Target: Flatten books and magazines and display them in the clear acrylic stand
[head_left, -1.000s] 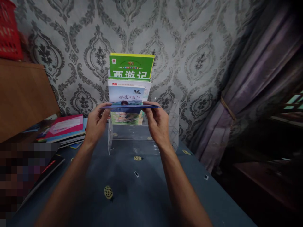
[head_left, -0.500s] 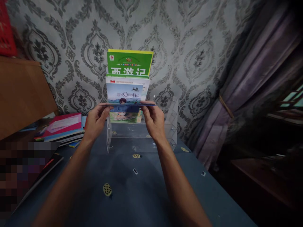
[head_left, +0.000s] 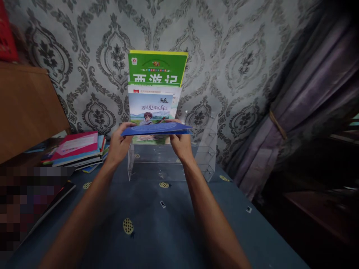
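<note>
A thin blue book (head_left: 157,129) lies nearly flat in the air, seen almost edge-on. My left hand (head_left: 120,144) grips its left end, thumb below and fingers above. At its right end my right hand (head_left: 181,144) holds it the same way. Just behind stands a clear acrylic rack (head_left: 200,149) with stepped tiers. Its upper tiers carry upright books: a green book (head_left: 157,61) with a yellow edge at the back, and a white-and-blue book (head_left: 150,102) with a cartoon figure in front. The blue book hides the lower part of that front cover.
On the left a stack of books (head_left: 78,145) with a pink one on top sits beside a brown wooden box (head_left: 28,108). A dark book (head_left: 53,205) lies nearer me. The blue tablecloth (head_left: 162,231) ends at a slanting right edge, near a tied purple curtain (head_left: 260,149).
The blue book has tilted so its blue cover now shows, where before only a thin edge was visible. Both hands keep hold of it. The view has shifted slightly.
</note>
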The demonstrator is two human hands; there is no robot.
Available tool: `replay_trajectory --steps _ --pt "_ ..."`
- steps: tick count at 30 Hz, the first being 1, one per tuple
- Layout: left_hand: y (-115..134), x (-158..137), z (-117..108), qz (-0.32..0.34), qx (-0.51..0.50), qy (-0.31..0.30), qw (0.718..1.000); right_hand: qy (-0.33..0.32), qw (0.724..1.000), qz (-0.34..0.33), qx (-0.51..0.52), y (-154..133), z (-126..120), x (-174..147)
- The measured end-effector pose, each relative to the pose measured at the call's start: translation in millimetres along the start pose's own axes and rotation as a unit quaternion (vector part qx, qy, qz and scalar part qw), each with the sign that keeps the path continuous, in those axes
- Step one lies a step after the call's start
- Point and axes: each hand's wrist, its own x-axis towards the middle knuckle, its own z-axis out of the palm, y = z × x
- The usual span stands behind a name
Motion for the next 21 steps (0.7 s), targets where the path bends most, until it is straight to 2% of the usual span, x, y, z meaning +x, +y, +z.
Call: replay_trajectory --steps 3,7,10,17,21 --pt "-0.4 0.4 -0.1 0.008 0.012 0.006 1.0 -0.008 1.0 0.0 -0.025 -1.2 -1.0 -0.5" --pt "-3.5 0.7 1.3 -0.019 -0.037 -0.01 0.999 -0.005 1.0 0.01 -0.021 1.1 0.3 0.0" --pt "-0.8 0.7 2.4 -0.031 -0.053 0.004 0.998 -0.004 0.998 0.032 -0.049 0.3 -0.1 -0.3" --pt "22.1 3.3 -0.4 0.022 -0.036 0.059 0.997 -0.015 0.998 0.034 -0.054 -6.2 -2.0 -0.4" --pt "21.3 11.4 0.2 0.048 0.032 0.09 0.994 -0.016 0.997 0.035 -0.061 -7.1 -2.5 0.3"
